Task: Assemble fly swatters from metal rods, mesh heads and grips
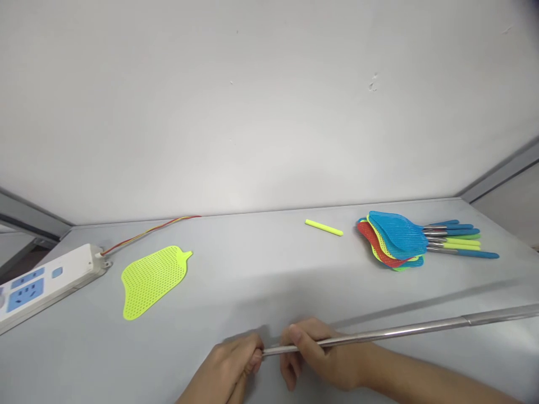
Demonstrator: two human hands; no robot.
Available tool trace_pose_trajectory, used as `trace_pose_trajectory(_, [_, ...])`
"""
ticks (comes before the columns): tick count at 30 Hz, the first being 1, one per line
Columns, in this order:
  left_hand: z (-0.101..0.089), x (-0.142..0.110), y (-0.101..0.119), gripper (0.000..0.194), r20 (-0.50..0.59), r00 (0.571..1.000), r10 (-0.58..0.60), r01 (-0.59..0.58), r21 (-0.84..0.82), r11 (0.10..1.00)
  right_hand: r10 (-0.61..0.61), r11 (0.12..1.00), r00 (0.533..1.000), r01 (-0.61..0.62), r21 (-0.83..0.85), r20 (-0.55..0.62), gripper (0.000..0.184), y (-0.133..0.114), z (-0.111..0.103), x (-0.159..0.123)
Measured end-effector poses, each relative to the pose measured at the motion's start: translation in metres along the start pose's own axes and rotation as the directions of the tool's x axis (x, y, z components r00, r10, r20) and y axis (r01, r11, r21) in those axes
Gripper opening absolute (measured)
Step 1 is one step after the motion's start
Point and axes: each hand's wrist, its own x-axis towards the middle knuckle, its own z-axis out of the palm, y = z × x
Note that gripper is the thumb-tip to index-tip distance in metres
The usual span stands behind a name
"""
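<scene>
A shiny telescopic metal rod runs from my left hand out past the right edge of the view. My left hand is closed around its thin end. Farther along, my right hand grips the rod, thumb on top and some fingers curled loosely below. On the table to the left lies a loose yellow-green fly swatter head, perforated, with a short stub. A yellow-green handle sleeve rests by itself toward the back.
Several fly swatters in blue, yellow, red and green are piled at the right, handles pointing right. A white power strip sits at the left with a red and yellow cable. A pale wall rises behind the grey table.
</scene>
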Motion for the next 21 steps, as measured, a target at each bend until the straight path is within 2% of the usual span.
trace_pose_trajectory(3, [0.001,0.002,0.005,0.030,-0.014,1.000,-0.001,0.001,-0.023,1.000,-0.012,1.000,0.999,0.011,-0.012,-0.029,0.064,0.000,-0.001,0.000])
trace_pose_trajectory(7, [-0.002,0.006,0.008,0.030,0.023,0.999,-0.027,0.027,0.014,1.000,-0.028,0.998,0.992,0.035,0.060,-0.126,0.062,0.005,0.000,0.000])
trace_pose_trajectory(12, [-0.016,0.009,0.002,0.025,-0.006,0.997,-0.077,0.077,0.115,0.990,0.138,0.990,0.966,-0.142,-0.001,-0.217,0.055,0.005,0.001,-0.002])
trace_pose_trajectory(17, [-0.028,0.007,-0.010,0.016,-0.115,0.987,-0.111,0.129,0.162,0.978,0.050,0.998,0.979,-0.057,-0.028,-0.196,0.050,0.009,0.002,0.001])
trace_pose_trajectory(21, [-0.029,0.005,-0.016,0.015,-0.135,0.987,-0.084,0.106,0.166,0.980,0.060,0.998,0.975,-0.055,0.032,-0.212,0.051,0.014,0.002,0.003])
